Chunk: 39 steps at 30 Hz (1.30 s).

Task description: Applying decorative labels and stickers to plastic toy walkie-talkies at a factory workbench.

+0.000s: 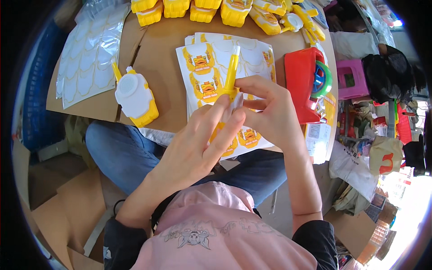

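head view, as observed from the room: the left hand (pixel 195 130) and the right hand (pixel 270 105) meet over the near middle of the worktop (pixel 157 67). both are closed on one yellow toy (pixel 232 74) – a slim body with a white tip, tip directed away from the person. the right grip pinches its right side between thumb and bent forefinger; the left grip bears on the lower, whitish part with fingertips and thumb. detail between the fingertips is too small to tell.

position of the toy: above the printed label sheets (pixel 198 78), which overlap beneath it and carry yellow figures. to the left, a white-and-yellow handset (pixel 135 96) lies apart from the hands; beyond it lie sheets of outlined blanks (pixel 87 63). to the right – a red dispenser (pixel 297 76) fitted with a green-and-blue wheel (pixel 321 79). along the far edge, yellow handsets (pixel 236 11) are grouped closely.
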{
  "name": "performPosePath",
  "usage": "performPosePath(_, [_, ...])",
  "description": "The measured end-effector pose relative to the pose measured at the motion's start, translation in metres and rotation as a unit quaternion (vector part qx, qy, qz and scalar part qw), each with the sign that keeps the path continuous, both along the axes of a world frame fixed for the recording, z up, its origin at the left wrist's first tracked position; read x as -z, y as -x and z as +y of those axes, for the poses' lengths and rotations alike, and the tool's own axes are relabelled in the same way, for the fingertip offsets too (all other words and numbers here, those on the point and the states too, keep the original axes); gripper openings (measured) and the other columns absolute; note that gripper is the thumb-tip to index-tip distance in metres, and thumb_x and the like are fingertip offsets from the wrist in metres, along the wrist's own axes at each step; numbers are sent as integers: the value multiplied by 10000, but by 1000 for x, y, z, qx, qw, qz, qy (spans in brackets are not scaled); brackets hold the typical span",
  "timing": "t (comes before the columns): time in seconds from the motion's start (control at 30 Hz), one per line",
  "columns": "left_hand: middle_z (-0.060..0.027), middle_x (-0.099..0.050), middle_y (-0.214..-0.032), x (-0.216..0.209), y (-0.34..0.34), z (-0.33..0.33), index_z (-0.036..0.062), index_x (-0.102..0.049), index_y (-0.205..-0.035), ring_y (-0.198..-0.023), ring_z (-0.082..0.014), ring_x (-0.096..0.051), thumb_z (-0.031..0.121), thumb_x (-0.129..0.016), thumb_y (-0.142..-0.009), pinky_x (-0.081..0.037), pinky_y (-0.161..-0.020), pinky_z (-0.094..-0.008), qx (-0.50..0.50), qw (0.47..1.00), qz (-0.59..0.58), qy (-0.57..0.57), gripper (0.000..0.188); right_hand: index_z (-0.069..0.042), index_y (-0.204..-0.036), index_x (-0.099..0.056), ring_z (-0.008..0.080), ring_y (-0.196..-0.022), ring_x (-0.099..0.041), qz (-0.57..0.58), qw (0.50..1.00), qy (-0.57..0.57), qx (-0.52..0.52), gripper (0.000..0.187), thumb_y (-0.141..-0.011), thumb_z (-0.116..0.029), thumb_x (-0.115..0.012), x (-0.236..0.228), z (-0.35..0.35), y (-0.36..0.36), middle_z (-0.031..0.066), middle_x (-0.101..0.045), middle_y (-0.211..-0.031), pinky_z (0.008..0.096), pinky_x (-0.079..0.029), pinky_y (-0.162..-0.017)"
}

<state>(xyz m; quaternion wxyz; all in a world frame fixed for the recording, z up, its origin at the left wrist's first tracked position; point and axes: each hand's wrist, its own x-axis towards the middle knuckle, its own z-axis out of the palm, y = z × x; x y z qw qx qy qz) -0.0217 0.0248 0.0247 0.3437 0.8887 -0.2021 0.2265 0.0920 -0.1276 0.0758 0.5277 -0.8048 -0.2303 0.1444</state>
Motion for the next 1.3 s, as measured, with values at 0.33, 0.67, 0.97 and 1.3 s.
performPosePath(0.33, [-247,-366,-1451,-9,1,1,-3,-141,-1511,-1228,-404,-492,-14,-844,-571,-468,-973,-472,6,989,103,107,1174,10,-1278,-587,167,-1011,-649,145,988,27,-34,480,-834,-101,-730,-9,-6,-5,150,-643,-1193,307,-547,-867])
performPosePath(0.67, [-195,-245,-1556,-13,-8,-1,114,-63,-1562,-1286,-285,-506,-60,-708,-757,-488,-1013,-383,75,814,216,534,1047,-57,-1505,-291,231,-1230,-544,159,971,-178,-11,952,-720,4,-826,7,-22,26,174,-479,-1403,315,-579,-861])
performPosePath(0.97, [-139,-614,-1243,-8,-17,4,2,-355,-1471,-1142,-174,-599,-77,-602,-797,-513,-940,-307,32,736,330,590,723,-31,-1390,-507,129,-860,-678,170,980,-104,20,635,-808,-9,-759,9,-41,20,121,-673,-1083,242,-588,-710])
performPosePath(1.3, [-113,-689,-1097,5,-10,5,16,-441,-1429,-935,-145,-685,28,-610,-889,-603,-758,-306,-33,715,356,600,565,-37,-1277,-627,95,-747,-677,231,962,-133,66,377,-955,-232,-650,11,-35,24,62,-704,-902,237,-577,-638])
